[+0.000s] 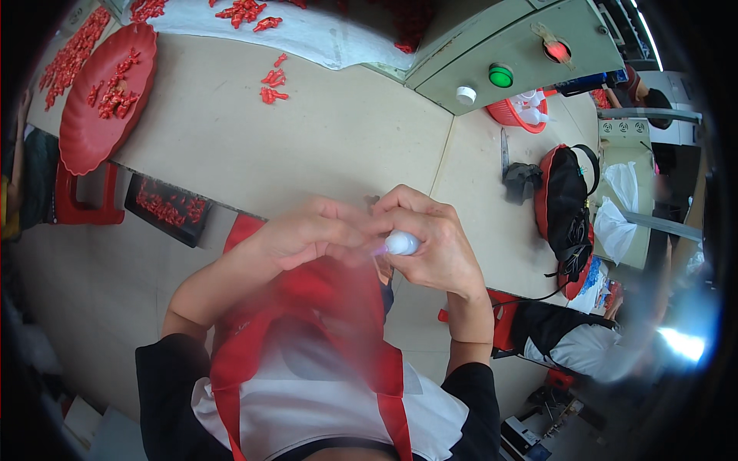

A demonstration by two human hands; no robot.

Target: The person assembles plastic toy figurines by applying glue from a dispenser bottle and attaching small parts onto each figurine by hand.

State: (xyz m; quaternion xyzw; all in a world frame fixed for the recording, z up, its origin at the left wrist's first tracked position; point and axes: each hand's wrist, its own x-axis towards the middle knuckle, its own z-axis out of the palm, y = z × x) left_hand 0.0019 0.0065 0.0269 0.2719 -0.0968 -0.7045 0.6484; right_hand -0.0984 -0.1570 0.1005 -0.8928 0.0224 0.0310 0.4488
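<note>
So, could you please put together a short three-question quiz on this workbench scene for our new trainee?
1. True or false: the small white bottle is gripped in the right hand.
2. What lies on the round red tray? A) small red parts B) white cloths C) black straps
3. What colour is the middle button on the grey control panel?

Key: 1 true; 2 A, the small red parts; 3 green. The left hand meets the right at the bottle's tip.

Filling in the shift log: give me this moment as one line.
left hand: pinching small part, unclear | right hand: gripping small white bottle | hands together above table | red parts loose nearby
</note>
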